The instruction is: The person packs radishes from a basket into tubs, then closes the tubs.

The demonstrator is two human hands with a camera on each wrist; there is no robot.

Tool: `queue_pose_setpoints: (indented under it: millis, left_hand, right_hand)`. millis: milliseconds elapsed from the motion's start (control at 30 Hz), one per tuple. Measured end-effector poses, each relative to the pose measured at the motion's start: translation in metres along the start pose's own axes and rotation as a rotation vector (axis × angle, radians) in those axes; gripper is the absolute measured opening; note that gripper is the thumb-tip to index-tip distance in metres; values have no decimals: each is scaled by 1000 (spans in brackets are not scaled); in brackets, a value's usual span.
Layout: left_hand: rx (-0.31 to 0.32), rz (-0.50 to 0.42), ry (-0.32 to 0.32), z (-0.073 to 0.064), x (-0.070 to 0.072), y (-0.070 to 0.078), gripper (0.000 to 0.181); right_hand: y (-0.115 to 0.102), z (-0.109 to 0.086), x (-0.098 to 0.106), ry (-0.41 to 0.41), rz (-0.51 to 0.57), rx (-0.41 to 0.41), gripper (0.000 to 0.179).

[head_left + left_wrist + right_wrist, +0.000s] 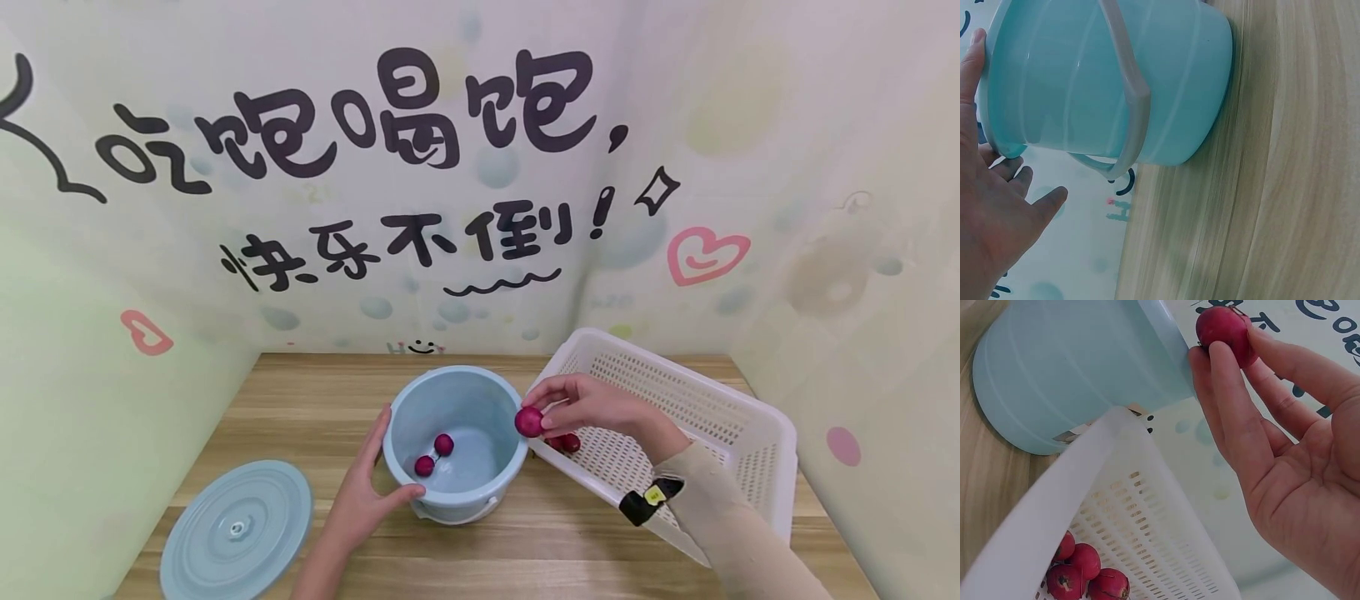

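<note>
My left hand (pixel 367 496) rests spread against the left side of the light blue bucket (pixel 450 500), its thumb and fingertips at the rim. In the left wrist view, the bucket's handle (pixel 1138 94) hangs down its side. Over the bucket's right rim, my right hand (pixel 581 404) pinches a small, dark red, apple-like fruit (pixel 1222 331) between thumb and fingertips; a thin stem shows on it. Two such fruits (pixel 444 445) lie on the bucket floor. Several more fruits (pixel 1085 562) sit in the near left corner of the white plastic basket (pixel 1191 550), under my right hand.
The bucket's round blue lid (pixel 262 500) lies on the wooden table (pixel 322 392) at left. The slotted basket stands at right, its left corner close beside the bucket, with my right forearm across it. A printed backdrop (pixel 337 317) rises behind the table.
</note>
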State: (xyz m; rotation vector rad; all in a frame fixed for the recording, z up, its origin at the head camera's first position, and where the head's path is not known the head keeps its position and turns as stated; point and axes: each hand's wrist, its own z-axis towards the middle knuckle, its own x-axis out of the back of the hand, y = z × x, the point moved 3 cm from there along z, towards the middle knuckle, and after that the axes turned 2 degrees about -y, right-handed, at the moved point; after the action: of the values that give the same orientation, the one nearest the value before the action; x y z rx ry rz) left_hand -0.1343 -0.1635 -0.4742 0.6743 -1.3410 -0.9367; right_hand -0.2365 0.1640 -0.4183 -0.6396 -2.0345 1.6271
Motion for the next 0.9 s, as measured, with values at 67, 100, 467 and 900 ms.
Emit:
queue_pose_setpoints:
  millis: [67,100,467,900]
  left_hand:
    - [3,-1,0,0,0,0,112]
    - [3,-1,-1,0,0,0,111]
    - [-1,19,4,-1,0,0,112]
    - [5,14,3,-1,-1,-1,113]
  right_hand:
    - [-1,0,-1,-5,4,5,41]
    - [-1,0,-1,-7,6,7,41]
    - [0,-2,3,29,-19,5,42]
    - [4,-8,13,88,-35,14,42]
